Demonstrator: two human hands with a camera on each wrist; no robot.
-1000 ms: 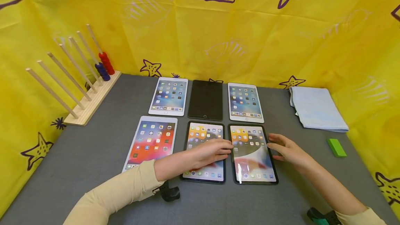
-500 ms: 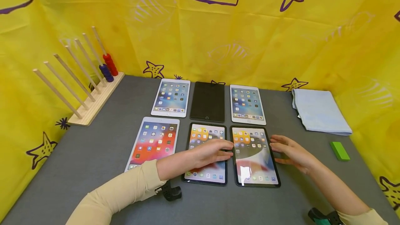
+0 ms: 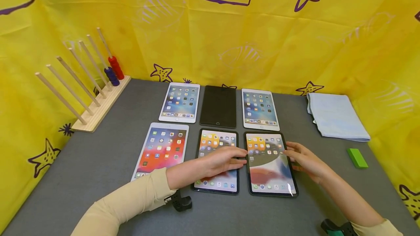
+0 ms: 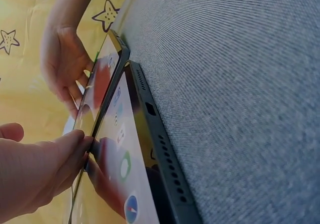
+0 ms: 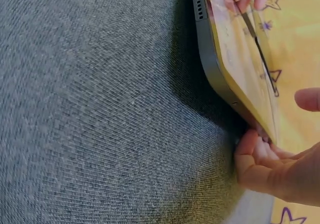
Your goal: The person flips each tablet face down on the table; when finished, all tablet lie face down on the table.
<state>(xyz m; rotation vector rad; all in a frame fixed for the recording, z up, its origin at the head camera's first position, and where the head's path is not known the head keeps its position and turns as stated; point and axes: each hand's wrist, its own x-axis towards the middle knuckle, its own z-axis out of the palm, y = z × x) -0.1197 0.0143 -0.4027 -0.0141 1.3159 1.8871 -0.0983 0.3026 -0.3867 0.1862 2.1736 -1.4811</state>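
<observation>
Two dark-framed tablets lie side by side in the front row, both with lit screens. At the inner edge of the right-hand tablet (image 3: 270,166), my left hand (image 3: 224,161) touches with nearly straight fingertips. My left hand and forearm cross over the middle tablet (image 3: 211,185) and hide part of its screen. My right hand (image 3: 305,161) grips the opposite edge of the right-hand tablet, fingers bent in at its rim. The thumb (image 5: 308,99) stands apart from the tablet in the right wrist view. A dark shadow shows along the tablet's underside there.
A white tablet (image 3: 164,148) lies at front left, partly under my sleeve. Behind stand a white tablet (image 3: 179,101), a black one (image 3: 218,106) and another white one (image 3: 260,108). A wooden peg stand (image 3: 101,105), a folded blue cloth (image 3: 338,115) and a green block (image 3: 357,158) flank them.
The right-hand tablet has shifted slightly right, away from the middle one, and the glare on its screen has moved to the lower right. My left fingertips have followed its edge slightly.
</observation>
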